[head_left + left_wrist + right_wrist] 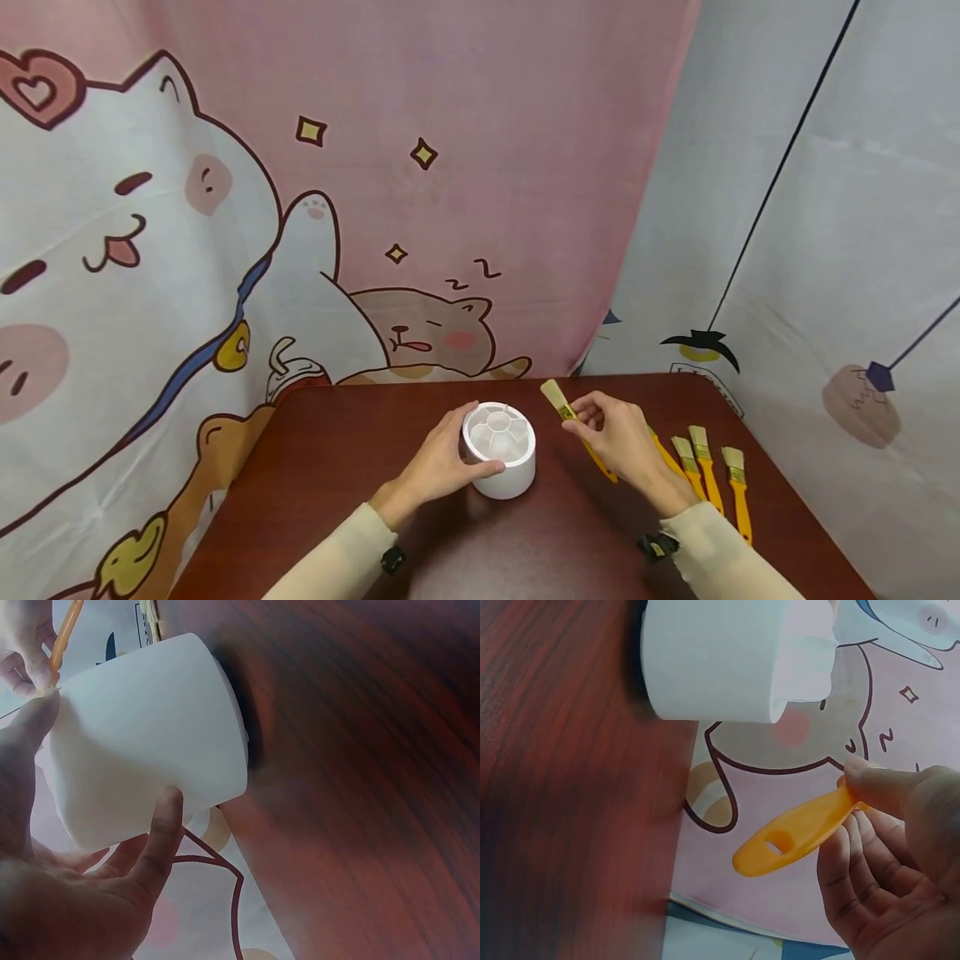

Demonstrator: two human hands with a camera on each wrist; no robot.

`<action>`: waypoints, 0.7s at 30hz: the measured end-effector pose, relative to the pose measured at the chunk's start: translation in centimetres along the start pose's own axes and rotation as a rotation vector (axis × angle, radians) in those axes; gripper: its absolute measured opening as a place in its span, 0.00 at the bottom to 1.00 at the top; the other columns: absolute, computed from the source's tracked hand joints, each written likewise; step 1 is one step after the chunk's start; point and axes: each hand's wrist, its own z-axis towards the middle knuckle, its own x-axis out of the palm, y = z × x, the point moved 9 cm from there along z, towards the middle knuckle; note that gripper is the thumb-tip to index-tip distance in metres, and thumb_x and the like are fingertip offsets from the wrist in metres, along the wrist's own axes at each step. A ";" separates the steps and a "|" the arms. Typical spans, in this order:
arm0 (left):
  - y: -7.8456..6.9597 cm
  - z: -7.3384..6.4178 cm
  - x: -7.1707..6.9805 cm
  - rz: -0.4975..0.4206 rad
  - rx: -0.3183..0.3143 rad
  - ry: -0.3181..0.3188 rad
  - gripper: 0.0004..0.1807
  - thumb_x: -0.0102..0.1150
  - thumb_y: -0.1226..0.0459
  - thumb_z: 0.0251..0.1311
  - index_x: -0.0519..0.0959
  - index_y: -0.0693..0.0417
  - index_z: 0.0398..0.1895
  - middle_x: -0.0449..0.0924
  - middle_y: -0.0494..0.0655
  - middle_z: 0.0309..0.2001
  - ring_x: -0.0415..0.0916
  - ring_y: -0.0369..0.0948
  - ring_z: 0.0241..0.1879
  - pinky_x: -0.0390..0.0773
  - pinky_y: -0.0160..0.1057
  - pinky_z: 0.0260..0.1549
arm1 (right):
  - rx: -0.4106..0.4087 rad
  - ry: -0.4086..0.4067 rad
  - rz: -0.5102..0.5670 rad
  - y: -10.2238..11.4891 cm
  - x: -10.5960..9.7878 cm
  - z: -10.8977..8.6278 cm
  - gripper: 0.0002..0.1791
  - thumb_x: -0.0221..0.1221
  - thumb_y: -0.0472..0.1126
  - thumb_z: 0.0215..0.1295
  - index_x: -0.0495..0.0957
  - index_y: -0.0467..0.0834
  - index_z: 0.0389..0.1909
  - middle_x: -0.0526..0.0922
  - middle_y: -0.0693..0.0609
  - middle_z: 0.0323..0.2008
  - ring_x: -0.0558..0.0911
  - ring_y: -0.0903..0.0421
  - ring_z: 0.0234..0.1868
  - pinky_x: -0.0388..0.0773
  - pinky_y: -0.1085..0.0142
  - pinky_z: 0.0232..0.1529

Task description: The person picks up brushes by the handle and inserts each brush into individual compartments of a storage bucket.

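A white round organizer with several compartments around a central ring stands upright on the table. My left hand grips its left side, thumb at the front and fingers around the back; the left wrist view shows fingertips against its smooth outer wall. To the right of it, my right hand pinches a paintbrush between thumb and fingers. Its pale bristles point up and left, and the yellow handle with a hole near its end slants down. Brush and organizer are apart. The organizer's compartments hold nothing I can see.
Several more yellow-handled paintbrushes lie at the right of the dark red-brown wooden table, beyond my right forearm. A cloth printed with cartoon animals hangs behind the table's back edge and along its sides.
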 end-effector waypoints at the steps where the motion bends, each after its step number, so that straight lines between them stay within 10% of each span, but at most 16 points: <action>1: 0.1 0.0 0.0 0.002 -0.004 0.005 0.63 0.80 0.32 0.47 0.60 0.45 0.83 0.74 0.46 0.70 0.77 0.45 0.67 0.78 0.54 0.66 | -0.003 -0.003 0.004 0.1 -0.1 0.0 0.14 0.79 0.49 0.61 0.86 0.49 0.42 0.87 0.60 0.32 0.82 0.65 0.30 0.81 0.70 0.33; 21: -0.1 -0.1 0.0 -0.004 0.038 0.057 0.62 0.80 0.36 0.51 0.59 0.50 0.84 0.74 0.49 0.72 0.76 0.47 0.69 0.76 0.56 0.69 | -0.081 0.028 0.109 3.8 -0.4 -0.4 0.14 0.76 0.48 0.64 0.83 0.56 0.47 0.86 0.65 0.35 0.84 0.67 0.32 0.83 0.70 0.32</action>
